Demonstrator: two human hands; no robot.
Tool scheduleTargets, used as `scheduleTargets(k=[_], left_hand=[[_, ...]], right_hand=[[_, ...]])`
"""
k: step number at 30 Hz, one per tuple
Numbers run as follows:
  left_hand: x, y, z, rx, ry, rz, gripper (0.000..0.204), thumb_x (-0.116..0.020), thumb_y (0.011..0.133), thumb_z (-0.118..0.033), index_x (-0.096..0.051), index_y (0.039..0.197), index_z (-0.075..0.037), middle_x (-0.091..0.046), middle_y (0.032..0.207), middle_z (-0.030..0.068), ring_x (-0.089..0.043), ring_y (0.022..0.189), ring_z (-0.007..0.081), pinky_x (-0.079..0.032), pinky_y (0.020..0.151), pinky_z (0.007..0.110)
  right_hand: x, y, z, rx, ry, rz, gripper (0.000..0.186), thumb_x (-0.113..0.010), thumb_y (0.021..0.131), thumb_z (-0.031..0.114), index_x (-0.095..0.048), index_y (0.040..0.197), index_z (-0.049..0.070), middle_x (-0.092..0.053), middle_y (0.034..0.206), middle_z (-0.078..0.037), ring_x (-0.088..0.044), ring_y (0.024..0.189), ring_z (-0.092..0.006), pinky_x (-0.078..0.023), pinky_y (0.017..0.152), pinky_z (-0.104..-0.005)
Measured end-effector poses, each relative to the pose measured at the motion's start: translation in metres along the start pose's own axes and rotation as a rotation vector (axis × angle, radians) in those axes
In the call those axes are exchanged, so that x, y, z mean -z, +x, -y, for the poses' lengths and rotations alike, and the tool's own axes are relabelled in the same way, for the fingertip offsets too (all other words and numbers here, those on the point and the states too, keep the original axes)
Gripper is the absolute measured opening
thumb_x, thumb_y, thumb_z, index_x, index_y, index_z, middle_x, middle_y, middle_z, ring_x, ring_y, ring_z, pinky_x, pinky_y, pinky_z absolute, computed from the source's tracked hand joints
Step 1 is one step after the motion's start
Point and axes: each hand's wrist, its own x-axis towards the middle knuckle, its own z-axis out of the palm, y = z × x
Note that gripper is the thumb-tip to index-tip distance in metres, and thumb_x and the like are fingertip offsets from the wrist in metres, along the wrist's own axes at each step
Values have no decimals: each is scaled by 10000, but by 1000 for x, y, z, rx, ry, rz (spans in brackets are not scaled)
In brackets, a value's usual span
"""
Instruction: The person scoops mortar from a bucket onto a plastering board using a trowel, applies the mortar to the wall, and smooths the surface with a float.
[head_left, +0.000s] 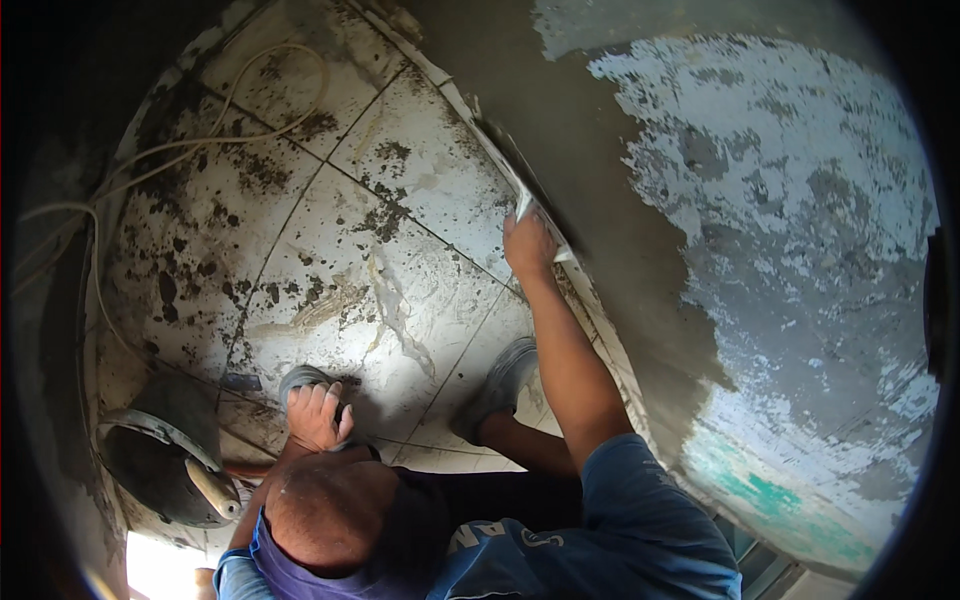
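My right hand (pixel 528 245), on an outstretched arm, is closed around the handle of a long, flat plastering trowel (pixel 516 172). The blade lies along the foot of the wall, against a band of wet grey plaster (pixel 590 170). In front of my bent knee, over the toe of a grey shoe (pixel 302 378), hangs my left hand (pixel 316 416). Its fingers point forward, loosely bent, with the thumb apart and nothing seen in them. A black bucket (pixel 160 425) stands to its left, with a wooden-handled tool (pixel 212 488) at its rim; the tool's other end is hidden.
White floor tiles (pixel 450 310) are strewn with dark mortar crumbs (pixel 385 215). A pale hose or cable (pixel 205 143) loops across the far left and runs down past the bucket. On the right, the old wall (pixel 780 200) shows patchy white and grey, with green low down.
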Motion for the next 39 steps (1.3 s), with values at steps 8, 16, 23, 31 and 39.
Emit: scheduleTargets(k=[8,16,23,31,39], left_hand=[[0,0,-2,-8,24,8,438,-657,729,-300,-608,1071,-32,-549,837,107,-506,735,281,-354,688,420],[3,4,-7,-11,26,27,416,-656,733,-284,-610,1065,-37,-551,833,106,-503,734,281,-351,694,419],[-2,1,-4,-16,56,30,415,-655,738,-290,-609,1069,-44,-546,842,108,-499,754,288,-345,700,426],[-2,6,-9,-27,63,10,406,-649,745,-296,-608,1063,-47,-551,836,102,-498,739,285,-348,708,422],[-1,0,-6,-14,70,5,391,-645,751,-291,-611,1050,-42,-527,807,106,-489,729,287,-346,695,422]], right_hand=[[130,-16,13,10,363,-156,410,-556,920,203,-496,1256,-23,-663,1027,-202,-670,904,-308,-511,829,-420],[179,-69,-23,-4,572,-435,258,-565,916,151,-569,1140,23,-671,973,-174,-681,809,-276,-518,768,-388],[32,-59,-4,38,121,-145,563,-522,920,353,-441,1296,-58,-572,1203,-310,-522,1166,-438,-356,1027,-503],[3,2,12,33,38,-109,482,-564,891,315,-483,1238,-8,-658,1047,-247,-618,1036,-380,-418,975,-487],[118,6,58,-62,297,-67,377,-543,917,247,-494,1212,18,-686,837,-178,-680,820,-349,-519,779,-480]])
